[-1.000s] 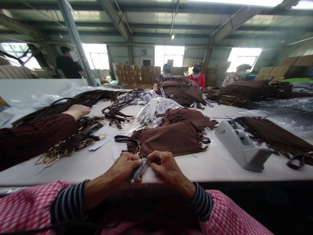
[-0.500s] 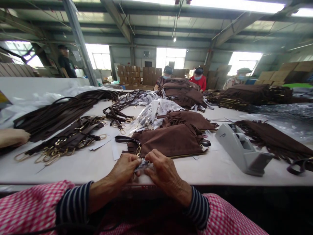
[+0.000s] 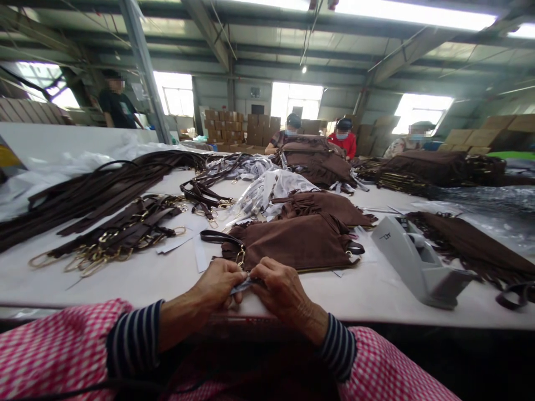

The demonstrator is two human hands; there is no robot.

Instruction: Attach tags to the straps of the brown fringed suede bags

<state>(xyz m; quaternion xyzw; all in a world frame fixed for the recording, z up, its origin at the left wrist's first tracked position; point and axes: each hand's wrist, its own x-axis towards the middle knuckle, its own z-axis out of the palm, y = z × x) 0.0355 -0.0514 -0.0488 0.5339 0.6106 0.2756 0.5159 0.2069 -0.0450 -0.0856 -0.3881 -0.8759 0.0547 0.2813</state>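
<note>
My left hand (image 3: 217, 284) and my right hand (image 3: 280, 284) meet at the table's front edge, fingers pinched on a small greyish plastic wrapping (image 3: 242, 286). What the wrapping covers is mostly hidden by my fingers. Just beyond my fingertips lies a brown fringed bag (image 3: 288, 245), flat on the table. A gold clasp (image 3: 241, 257) with a dark strap loop (image 3: 219, 236) hangs at its left end, close to my left hand. Behind that bag is a second brown bag (image 3: 326, 207).
Dark straps with gold clips (image 3: 112, 239) lie left, beside a pile of long straps (image 3: 104, 184). A grey tape dispenser (image 3: 418, 267) stands right, near another fringed bag (image 3: 476, 245). Clear plastic bags (image 3: 267, 189) and stacked bags (image 3: 313, 159) are farther back. Several people stand or sit beyond.
My hands stay together, and the right fingers have closed in nearer the left ones over the plastic. Another person's hand at the left edge is gone from view. The view has shifted slightly.
</note>
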